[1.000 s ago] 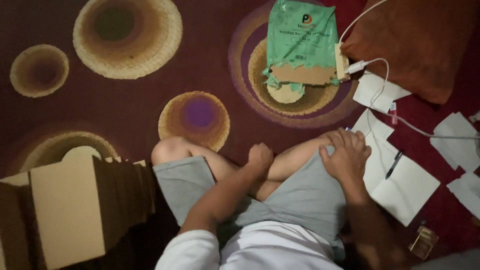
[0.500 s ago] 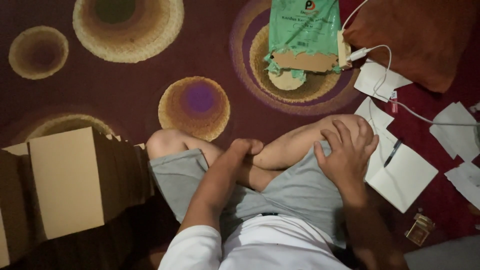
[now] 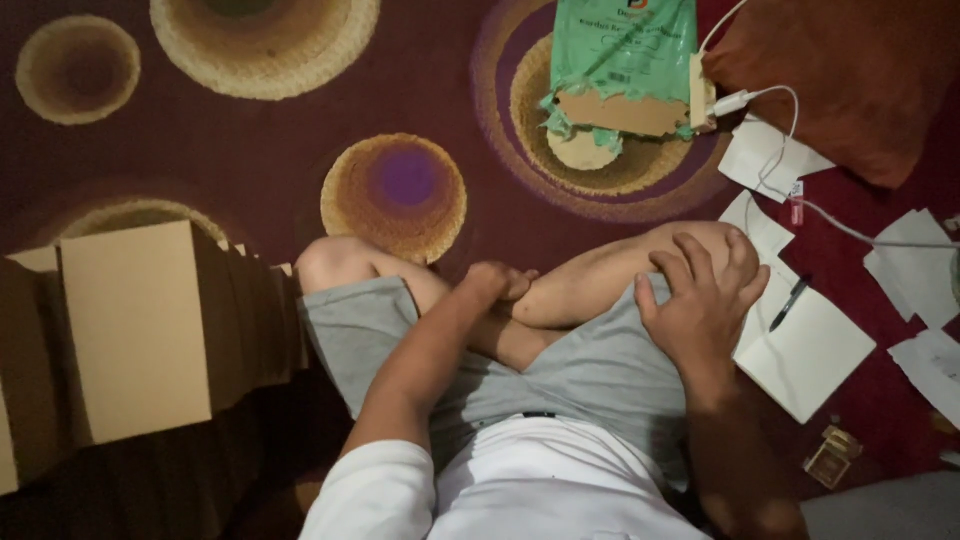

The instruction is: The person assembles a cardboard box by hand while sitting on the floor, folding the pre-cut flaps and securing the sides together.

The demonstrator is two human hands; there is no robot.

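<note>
I sit cross-legged on a patterned carpet in grey shorts and a white shirt. My left hand (image 3: 497, 283) is curled into a fist and rests between my crossed legs, holding nothing that I can see. My right hand (image 3: 703, 300) lies flat on my right knee with its fingers spread. A stack of brown cardboard boxes (image 3: 140, 335) stands by my left knee. A black pen (image 3: 789, 303) lies on a white notepad (image 3: 805, 350) just right of my right hand.
A torn green mailer bag (image 3: 625, 60) with brown card showing lies ahead on the carpet (image 3: 250, 150). A white charger cable (image 3: 800, 150) runs past loose white papers (image 3: 915, 275). An orange cushion (image 3: 860, 70) is at the top right. A small gold-coloured object (image 3: 830, 460) lies at lower right.
The view has tilted down a little, so the mailer bag sits higher in the picture. My left fist has slid lower between my legs. My right hand stays on the knee.
</note>
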